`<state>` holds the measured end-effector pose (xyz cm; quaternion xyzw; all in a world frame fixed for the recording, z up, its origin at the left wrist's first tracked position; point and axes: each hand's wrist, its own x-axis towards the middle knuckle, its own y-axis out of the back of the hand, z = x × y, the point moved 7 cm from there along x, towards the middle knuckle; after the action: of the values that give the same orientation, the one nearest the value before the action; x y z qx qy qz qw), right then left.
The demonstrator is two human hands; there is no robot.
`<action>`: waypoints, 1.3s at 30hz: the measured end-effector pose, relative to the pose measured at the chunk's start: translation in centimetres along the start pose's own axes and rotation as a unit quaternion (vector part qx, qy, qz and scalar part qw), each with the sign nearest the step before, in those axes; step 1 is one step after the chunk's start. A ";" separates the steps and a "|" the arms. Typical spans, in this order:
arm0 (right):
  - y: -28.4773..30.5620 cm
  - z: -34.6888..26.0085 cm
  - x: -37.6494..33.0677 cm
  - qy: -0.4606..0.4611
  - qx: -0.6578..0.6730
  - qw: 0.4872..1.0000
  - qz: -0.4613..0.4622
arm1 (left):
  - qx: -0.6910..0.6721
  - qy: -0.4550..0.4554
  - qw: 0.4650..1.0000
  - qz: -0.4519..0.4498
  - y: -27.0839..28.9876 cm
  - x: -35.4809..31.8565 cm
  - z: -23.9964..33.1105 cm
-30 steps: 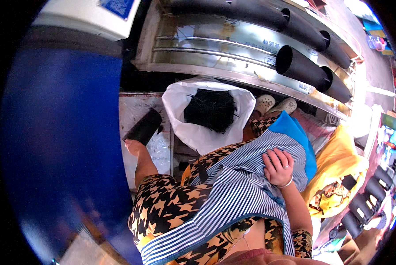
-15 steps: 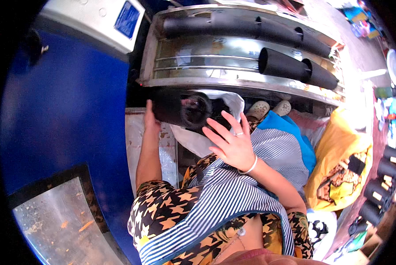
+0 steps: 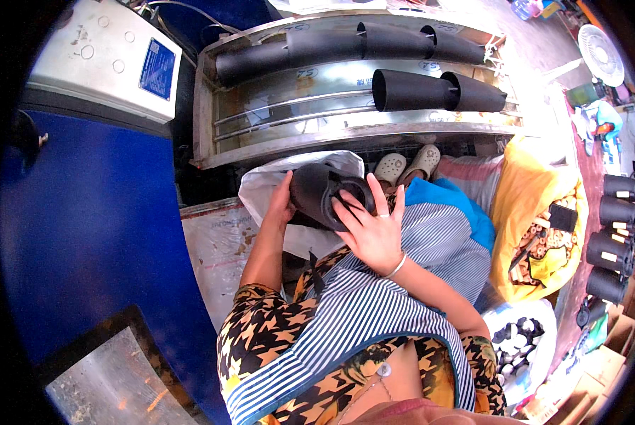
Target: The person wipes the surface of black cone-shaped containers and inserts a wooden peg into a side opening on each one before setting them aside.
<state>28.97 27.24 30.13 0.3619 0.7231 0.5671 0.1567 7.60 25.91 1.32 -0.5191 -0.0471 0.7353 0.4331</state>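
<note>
A black cylinder [image 3: 312, 190] with a round open end hangs tilted above my lap. Round its left side, my left hand [image 3: 282, 200] grips it. My right hand [image 3: 375, 235] is at the open end with its fingers spread. The index and middle fingers reach in at the opening, and the ring and little fingers stand off it; what those two touch inside is hidden. Behind and under the cylinder is a white plastic bag [image 3: 262, 185] with its mouth open. Its contents are mostly hidden.
Ahead is a metal trough [image 3: 317, 106] with rails and two rows of black tubes [image 3: 409, 90]. A blue cabinet [image 3: 98, 234] and white control box [image 3: 108, 57] stand left. To the right are a yellow sack [image 3: 512, 191] of small tan pieces and several black cylinders [image 3: 608, 251].
My left hand has carried the cylinder rightward, over the white bag. The right hand's fingers, apart from it before, now reach into its open end. The whole view has shifted too.
</note>
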 end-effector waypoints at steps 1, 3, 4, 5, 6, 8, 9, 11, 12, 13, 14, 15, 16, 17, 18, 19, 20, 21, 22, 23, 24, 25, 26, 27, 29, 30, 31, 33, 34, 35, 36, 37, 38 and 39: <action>-0.1 -0.1 0.2 -0.001 0.005 1.000 -0.014 | 0.011 -0.009 1.000 0.005 -0.1 -0.1 0.2; -0.5 -0.5 0.6 0.005 0.035 0.999 -0.016 | 0.030 -0.030 0.999 0.018 0.3 -0.3 0.6; -0.9 -0.6 0.8 0.010 0.050 0.998 -0.036 | 0.029 -0.019 0.999 0.013 0.4 -0.3 0.4; -1.4 -0.7 0.9 0.011 0.066 0.996 -0.058 | 0.028 -0.004 1.000 0.008 0.5 -0.5 0.0; -1.6 -0.9 1.2 0.023 0.075 0.996 -0.037 | 0.028 0.011 1.000 0.004 0.5 -0.7 -0.4; -1.8 -1.3 1.8 0.040 0.070 0.996 -0.044 | 0.008 0.036 0.999 0.021 1.0 -0.6 -1.1; -1.6 -1.6 2.0 0.048 0.067 0.995 -0.047 | -0.002 0.048 0.998 0.030 1.5 -0.5 -1.6; -1.0 -1.9 2.2 0.060 0.092 0.992 -0.061 | -0.025 0.041 0.999 0.006 1.7 -0.6 -2.1; -0.4 -1.9 2.2 0.062 0.135 0.988 -0.039 | -0.032 0.046 0.998 0.006 1.7 -0.5 -2.2; 0.3 -1.7 2.2 0.064 0.177 0.982 -0.016 | -0.039 0.051 0.998 0.006 1.8 -0.4 -2.3; 1.4 -1.1 2.2 0.057 0.166 0.984 -0.007 | -0.035 0.059 0.998 0.013 2.0 -0.2 -2.4; 2.3 -0.2 2.1 0.056 0.157 0.985 0.040 | -0.031 0.063 0.997 0.022 2.5 0.0 -2.1; 2.4 1.2 1.9 0.032 0.157 0.986 0.043 | -0.028 0.068 0.997 0.032 3.1 0.1 -2.0; 2.9 2.7 1.6 0.005 0.154 0.987 0.047 | -0.024 0.064 0.997 0.031 3.1 0.2 -1.9; 2.7 4.3 0.9 -0.029 0.163 0.985 0.042 | -0.020 0.056 0.998 0.033 3.3 -0.1 -1.6; 2.1 6.0 0.0 -0.062 0.172 0.983 0.037 | -0.016 0.048 0.998 0.035 3.4 -0.3 -1.3; 1.9 7.5 -1.4 -0.079 0.149 0.985 0.037 | 0.010 0.001 1.000 0.011 1.7 -1.0 0.1; 1.6 8.9 -2.9 -0.100 0.092 0.991 0.020 | 0.039 -0.044 0.998 -0.018 -1.2 -2.5 1.9; 1.6 9.7 -4.2 -0.114 0.038 0.993 -0.001 | 0.062 -0.093 0.993 -0.043 -3.0 -3.9 3.4; 1.4 9.4 -4.8 -0.107 -0.007 0.994 -0.027 | -0.085 -0.010 0.996 -0.030 0.9 -1.9 3.8; 1.0 9.9 -5.9 -0.103 -0.027 0.994 -0.014 | -0.098 -0.046 0.993 0.040 -0.1 -2.0 5.7; 0.6 10.3 -7.0 -0.100 -0.048 0.994 0.000 | -0.104 -0.088 0.988 0.068 -1.8 -2.2 7.8; 0.2 10.4 -7.5 -0.092 -0.068 0.993 0.018 | -0.107 -0.137 0.980 0.095 -3.6 -3.2 10.5; 0.4 10.4 -7.7 -0.095 -0.059 0.993 0.035 | -0.094 -0.192 0.975 0.052 -4.7 -3.5 12.7; 0.8 10.5 -7.9 -0.110 -0.045 0.990 0.070 | -0.062 -0.294 0.951 -0.069 -7.9 -3.8 16.5; 1.0 10.7 -7.8 -0.115 -0.038 0.989 0.084 | -0.032 -0.332 0.941 -0.048 -8.9 -3.5 17.6; 1.3 10.6 -7.7 -0.107 -0.031 0.990 0.082 | 0.017 -0.365 0.931 0.014 -8.4 -2.6 18.6; 1.8 10.6 -7.7 -0.096 -0.018 0.992 0.081 | 0.115 -0.424 0.888 0.132 -7.1 0.1 20.3; 2.2 10.6 -7.8 -0.093 -0.010 0.992 0.090 | 0.174 -0.431 0.866 0.188 -7.2 1.2 20.7; 2.5 10.8 -7.9 -0.096 -0.003 0.991 0.094 | 0.187 -0.429 0.864 0.183 -7.5 2.4 20.7; 2.6 11.0 -8.0 -0.099 0.006 0.990 0.097 | 0.201 -0.429 0.862 0.179 -7.6 3.4 20.7; 2.8 11.1 -8.1 -0.100 0.016 0.990 0.101 | 0.214 -0.429 0.860 0.176 -7.5 4.4 20.8; 2.8 11.2 -8.1 -0.097 0.026 0.989 0.107 | 0.236 -0.421 0.855 0.188 -6.3 5.3 21.1; 3.0 11.3 -8.3 -0.097 0.035 0.988 0.112 | 0.229 -0.407 0.864 0.186 -5.9 6.2 20.7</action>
<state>42.90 29.70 27.91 0.4991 0.6787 0.5178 0.1487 -6.15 41.70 9.35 -0.0589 0.0479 0.9383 0.3375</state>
